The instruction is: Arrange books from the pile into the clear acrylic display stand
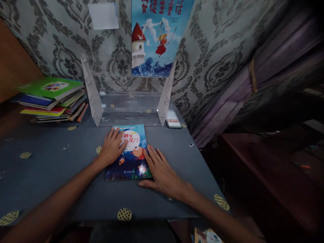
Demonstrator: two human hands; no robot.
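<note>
A blue children's picture book (131, 162) with cartoon fish and red Chinese lettering lies closed and face up on the table. My left hand (111, 145) rests on its upper left side, fingers stretched out over the cover. Along the lower right edge lies my right hand (162, 170), fingers extended, with the thumb apart below the book's bottom edge. Neither hand grips anything. Just behind the book stands a clear acrylic rack (131, 118) with stepped shelves and white-looking side panels.
At the back left is a stack of books (54, 98), a green one on top. A poster (159, 40) hangs on the patterned wall. Right of the rack lies a small blurred item (173, 119). The table's (83, 199) right edge borders a dark red surface (273, 175). Below its front edge, another book (206, 235) shows.
</note>
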